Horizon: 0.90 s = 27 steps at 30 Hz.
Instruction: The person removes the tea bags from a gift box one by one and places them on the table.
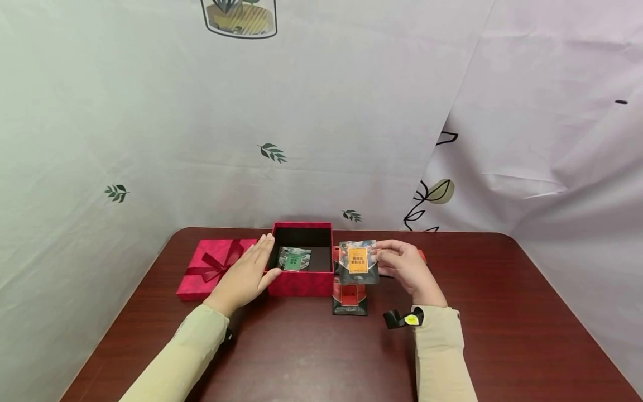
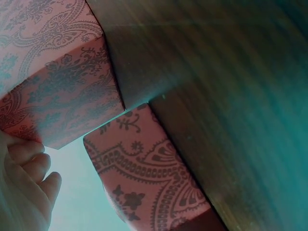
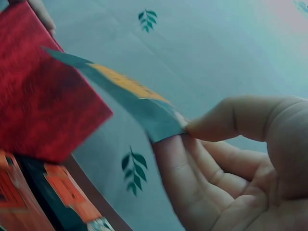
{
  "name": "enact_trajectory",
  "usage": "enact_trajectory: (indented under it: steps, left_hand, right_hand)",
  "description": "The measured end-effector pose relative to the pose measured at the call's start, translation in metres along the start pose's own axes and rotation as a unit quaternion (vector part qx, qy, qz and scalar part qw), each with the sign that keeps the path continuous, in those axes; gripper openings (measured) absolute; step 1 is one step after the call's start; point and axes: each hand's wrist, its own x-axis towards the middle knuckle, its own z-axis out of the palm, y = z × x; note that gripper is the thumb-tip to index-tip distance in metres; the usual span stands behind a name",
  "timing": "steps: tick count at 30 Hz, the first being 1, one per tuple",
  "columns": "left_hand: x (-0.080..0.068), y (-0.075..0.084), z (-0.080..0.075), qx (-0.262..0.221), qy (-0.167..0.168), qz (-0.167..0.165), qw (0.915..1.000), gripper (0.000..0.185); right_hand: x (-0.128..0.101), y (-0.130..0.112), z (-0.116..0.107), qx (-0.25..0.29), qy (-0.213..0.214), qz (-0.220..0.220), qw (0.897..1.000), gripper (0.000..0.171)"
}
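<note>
Right now the right hand (image 1: 409, 269) pinches an orange-label pouch (image 1: 358, 261) by one edge, thumb vs fingertips (image 3: 169, 144), held upright just right of the open red gift box (image 1: 303, 279). Left hand (image 1: 248, 273) lies flat, fingers straight, vs the box's left wall, holding nothing. Risks, imo: the thin edge pinch could let the pouch swing or slip onto the red-label pouch (image 1: 350, 298) on the table (image 1: 502, 312); w/o the left brace the box may skid toward the bow lid (image 1: 211, 267). A green-label pouch (image 1: 294, 259) leans inside.
</note>
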Motion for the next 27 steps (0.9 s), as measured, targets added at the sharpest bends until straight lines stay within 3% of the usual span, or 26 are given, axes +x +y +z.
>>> enact_trajectory:
  steps: [12,27]
  left_hand:
    - [-0.001,0.0,0.0,0.0,0.016,0.009,0.9998,0.077]
    - [0.0,0.0,0.0,-0.003,0.012,0.004,0.9999,0.077]
  right_hand:
    - [-0.001,0.013,-0.031,-0.054,-0.03,0.033,0.998,0.038]
    - [0.001,0.036,-0.058,-0.094,-0.064,0.078,0.99,0.038]
